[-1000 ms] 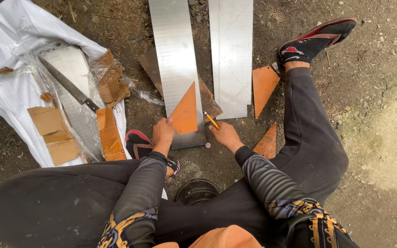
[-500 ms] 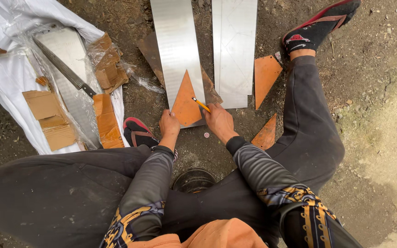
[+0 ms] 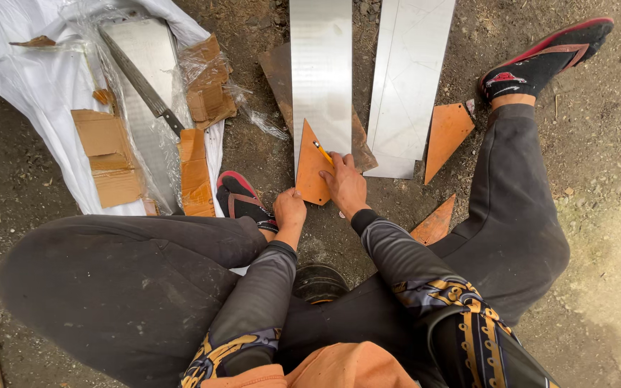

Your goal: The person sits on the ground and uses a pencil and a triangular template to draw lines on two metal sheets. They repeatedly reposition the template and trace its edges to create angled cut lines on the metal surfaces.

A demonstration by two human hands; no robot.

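Two hands meet on the orange triangular template (image 3: 312, 171) I see lying on the near end of the left metal strip (image 3: 321, 72), on the dirt ground (image 3: 612, 215): my left hand (image 3: 290, 210) is clenched down on its near corner, and my right hand (image 3: 345, 185) grasps a yellow pencil (image 3: 323, 152) with its tip against the template's right edge. Right of this lies a second metal strip (image 3: 411, 79) with another orange triangle (image 3: 447, 133) just beside it, and far left a long knife (image 3: 141, 82) rests on white plastic sheeting (image 3: 30, 79)
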